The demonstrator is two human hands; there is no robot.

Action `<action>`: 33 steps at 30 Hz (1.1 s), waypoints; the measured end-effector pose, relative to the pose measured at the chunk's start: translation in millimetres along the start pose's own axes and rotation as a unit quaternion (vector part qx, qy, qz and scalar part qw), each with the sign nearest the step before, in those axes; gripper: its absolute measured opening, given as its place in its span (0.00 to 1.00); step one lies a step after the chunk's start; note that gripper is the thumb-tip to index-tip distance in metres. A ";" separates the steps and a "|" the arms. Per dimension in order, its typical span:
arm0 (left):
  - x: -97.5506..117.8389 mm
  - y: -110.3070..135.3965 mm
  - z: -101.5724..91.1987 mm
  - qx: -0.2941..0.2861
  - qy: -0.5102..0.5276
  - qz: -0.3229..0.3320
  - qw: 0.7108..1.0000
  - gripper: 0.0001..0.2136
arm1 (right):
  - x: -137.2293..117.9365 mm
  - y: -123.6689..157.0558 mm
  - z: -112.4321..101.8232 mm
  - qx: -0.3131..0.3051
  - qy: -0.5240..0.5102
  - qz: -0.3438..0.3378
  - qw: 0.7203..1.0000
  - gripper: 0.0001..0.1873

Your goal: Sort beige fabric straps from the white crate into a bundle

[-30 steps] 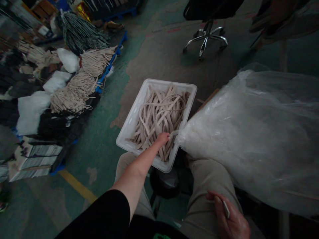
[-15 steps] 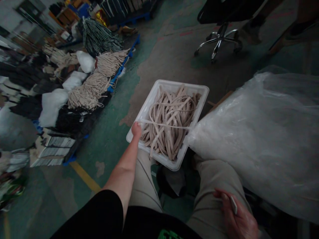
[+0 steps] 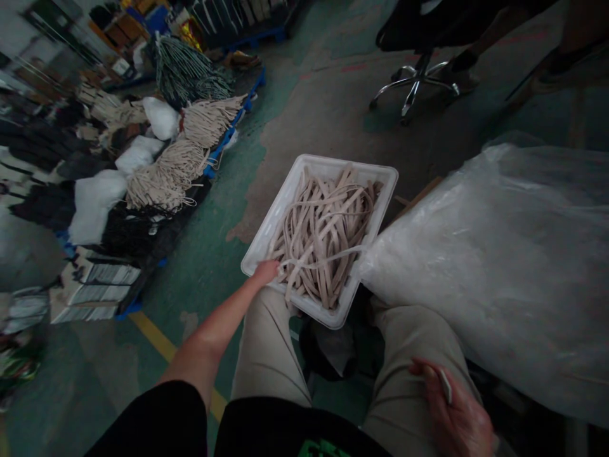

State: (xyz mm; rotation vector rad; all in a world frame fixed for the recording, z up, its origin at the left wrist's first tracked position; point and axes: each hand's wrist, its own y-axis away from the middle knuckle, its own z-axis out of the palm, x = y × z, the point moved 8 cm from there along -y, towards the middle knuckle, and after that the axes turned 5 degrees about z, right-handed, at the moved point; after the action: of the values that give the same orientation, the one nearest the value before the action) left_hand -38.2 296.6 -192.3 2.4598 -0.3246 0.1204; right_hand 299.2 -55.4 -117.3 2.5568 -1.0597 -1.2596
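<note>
- The left hand was closed in a pinch on one end of a single beige strap, at the near left corner of a white tray.
- From that hand the strap ran out to the right and a little away. It was drawn fairly straight across the near part of the tray, its long axis pointing at a big clear plastic bag.
- The strap's far end reached the tray wall by the bag. Whether it was free or caught there could not be told.
- By my reading, one strap had been singled out and raised above the rest but not yet brought clear. The tangled heap of straps beyond the hand lay unsorted and filled the tray.
- The right hand lay on the right thigh, fingers loosely curled around a small pale piece too small to identify.
- Far to the left of the left hand, bundles of cord were piled on the floor.
</note>
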 end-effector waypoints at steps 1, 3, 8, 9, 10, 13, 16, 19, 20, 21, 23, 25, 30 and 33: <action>4.2 15.6 3.3 -0.001 0.027 0.007 1.000 0.09 | -1.4 -0.5 1.4 0.000 -0.003 -0.003 1.000 0.25; 22.2 48.5 16.5 -0.015 0.159 0.027 0.987 0.13 | -4.9 -1.4 3.6 0.004 -0.009 -0.010 1.000 0.28; 90.7 130.5 42.6 -0.065 0.580 0.060 0.810 0.23 | -14.3 -4.6 6.8 0.010 0.014 -0.023 1.000 0.32; 103.0 144.5 45.1 -0.076 0.609 0.062 0.787 0.24 | -17.2 -5.3 8.3 0.004 0.022 -0.023 0.999 0.32; 114.7 157.3 47.0 -0.090 0.626 0.066 0.772 0.25 | -21.4 -5.5 10.7 -0.007 0.024 -0.023 0.999 0.32; 142.9 189.2 50.4 -0.129 0.639 0.089 0.753 0.25 | -45.0 -0.7 30.7 -0.105 -0.051 -0.021 0.993 0.31; 160.8 215.7 53.6 -0.175 0.629 0.123 0.747 0.24 | -83.7 17.4 67.7 -0.291 -0.236 0.009 0.927 0.34; 167.6 241.7 59.7 -0.227 0.603 0.140 0.751 0.24 | -116.4 25.5 87.0 -0.358 -0.418 0.080 0.831 0.33; 167.2 249.9 61.7 -0.239 0.597 0.139 0.753 0.24 | -123.0 23.2 88.5 -0.350 -0.458 0.103 0.811 0.29; 166.0 257.6 63.3 -0.248 0.593 0.137 0.754 0.23 | -128.2 19.3 87.8 -0.336 -0.484 0.120 0.799 0.25; 163.7 272.0 65.0 -0.259 0.588 0.137 0.754 0.22 | -138.9 11.2 81.6 -0.313 -0.502 0.133 0.795 0.17; 162.9 284.7 65.7 -0.272 0.580 0.145 0.754 0.20 | -155.6 6.1 68.9 -0.301 -0.497 0.109 0.806 0.13; 167.6 306.3 61.3 -0.283 0.542 0.173 0.772 0.16 | -225.4 19.1 33.3 -0.326 -0.388 -0.088 0.858 0.20; 177.1 312.9 56.6 -0.287 0.569 0.197 0.745 0.15 | -242.7 20.4 24.9 -0.295 -0.311 -0.130 0.894 0.21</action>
State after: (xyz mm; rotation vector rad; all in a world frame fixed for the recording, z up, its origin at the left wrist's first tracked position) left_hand 51.3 -12.3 -21.7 1.3025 -0.2489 1.3977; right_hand 169.1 86.3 34.1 1.8957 -0.2780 -2.1493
